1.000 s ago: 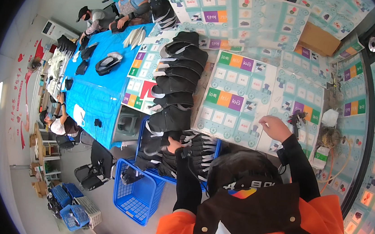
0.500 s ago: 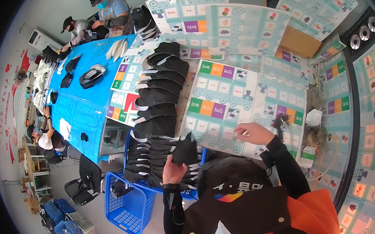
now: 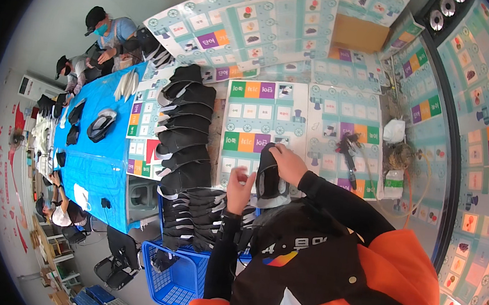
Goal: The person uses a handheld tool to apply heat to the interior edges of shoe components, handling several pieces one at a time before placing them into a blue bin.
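Observation:
A black shoe upper (image 3: 268, 175) with a grey edge stands upright over the front of the table, its opening toward me. My right hand (image 3: 288, 165) grips its upper end, fingers closed on it. Just left of the upper, my left hand (image 3: 239, 191) is raised, fingers curled but apart, with nothing in it. To the left a long row of overlapping black uppers (image 3: 186, 129) lies on the table. More uppers (image 3: 194, 215) are stacked in a blue crate by my left forearm, which hides part of them.
Printed boards (image 3: 265, 125) cover the tabletop. A dark hand tool (image 3: 348, 154) with a cord lies at right, near a white bundle (image 3: 394, 130). An empty blue basket (image 3: 174, 275) stands on the floor. Beyond a blue-covered table (image 3: 100, 156), several people work.
The upper has moved from my left hand to my right and has been turned so its opening shows. My left hand has let go. The view has shifted slightly.

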`<state>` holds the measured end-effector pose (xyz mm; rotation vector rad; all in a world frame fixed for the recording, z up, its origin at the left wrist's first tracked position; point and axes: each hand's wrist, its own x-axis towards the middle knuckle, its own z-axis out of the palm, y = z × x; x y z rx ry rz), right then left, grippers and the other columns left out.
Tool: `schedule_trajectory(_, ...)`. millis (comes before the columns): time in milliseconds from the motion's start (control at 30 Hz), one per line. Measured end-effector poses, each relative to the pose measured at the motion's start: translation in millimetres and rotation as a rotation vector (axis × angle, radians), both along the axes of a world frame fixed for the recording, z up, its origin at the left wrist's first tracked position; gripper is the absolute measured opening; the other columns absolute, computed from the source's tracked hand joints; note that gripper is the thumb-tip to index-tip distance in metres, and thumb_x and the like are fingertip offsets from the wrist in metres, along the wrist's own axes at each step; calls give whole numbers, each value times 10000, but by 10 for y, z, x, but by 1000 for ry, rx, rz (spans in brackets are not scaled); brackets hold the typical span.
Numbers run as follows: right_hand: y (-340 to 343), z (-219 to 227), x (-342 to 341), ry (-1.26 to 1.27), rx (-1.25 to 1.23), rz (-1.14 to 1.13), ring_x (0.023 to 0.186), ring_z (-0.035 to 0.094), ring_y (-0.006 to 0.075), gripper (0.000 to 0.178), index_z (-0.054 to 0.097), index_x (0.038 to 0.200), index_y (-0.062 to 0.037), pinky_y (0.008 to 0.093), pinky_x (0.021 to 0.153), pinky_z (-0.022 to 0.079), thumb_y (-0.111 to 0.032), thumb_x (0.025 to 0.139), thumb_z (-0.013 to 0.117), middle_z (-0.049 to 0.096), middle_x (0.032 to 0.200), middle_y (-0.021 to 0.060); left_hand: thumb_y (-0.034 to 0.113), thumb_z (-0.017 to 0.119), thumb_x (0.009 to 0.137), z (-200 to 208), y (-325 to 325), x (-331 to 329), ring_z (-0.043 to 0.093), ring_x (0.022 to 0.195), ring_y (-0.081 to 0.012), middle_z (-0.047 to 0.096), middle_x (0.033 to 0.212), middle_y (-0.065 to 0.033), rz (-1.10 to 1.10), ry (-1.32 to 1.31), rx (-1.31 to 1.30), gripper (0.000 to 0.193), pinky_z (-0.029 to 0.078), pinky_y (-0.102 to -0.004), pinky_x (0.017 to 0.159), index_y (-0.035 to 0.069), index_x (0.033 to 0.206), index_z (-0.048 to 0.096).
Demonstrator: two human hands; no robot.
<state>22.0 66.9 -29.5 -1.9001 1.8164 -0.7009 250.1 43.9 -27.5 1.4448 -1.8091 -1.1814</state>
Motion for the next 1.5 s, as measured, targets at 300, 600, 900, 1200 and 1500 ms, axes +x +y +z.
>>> schedule_trajectory(300,101,-329,-121,-260,102,79,905,637,378,387,562,1140,-40,458,772,519,-106,816,764,569,1051,170,73,775,850,-504,-236,44,746,893,-255,707,1101,-135,-193,72,60,283,573,-336,755,19,1122,718)
schedule_trajectory(600,137,-569,-233,-461,96,42,797,671,270,151,750,842,-65,390,703,517,-210,834,791,686,811,75,146,790,892,-788,-276,190,674,796,-155,725,951,-58,-229,80,-37,212,536,-285,736,15,1055,756)
schedule_trajectory(900,232,-466,27,-593,212,-139,777,683,246,256,662,911,1,356,721,527,-231,891,769,705,796,101,251,653,1017,-910,-403,134,465,675,-30,597,787,97,-63,299,675,156,346,-214,628,117,950,697)
schedule_trajectory(1200,221,-520,-157,-477,284,-10,730,676,292,236,695,889,0,379,685,517,-178,798,820,704,781,159,252,654,1018,-846,-411,160,469,692,-31,605,811,93,-118,274,655,151,353,-216,642,120,955,690)
schedule_trajectory(1500,92,-756,-460,-989,776,57,875,575,74,183,633,1083,-19,263,777,500,-180,1000,657,635,960,-7,212,541,1066,-602,-573,-54,620,974,-149,676,1104,-37,-273,577,1055,266,477,-297,869,12,1214,636)
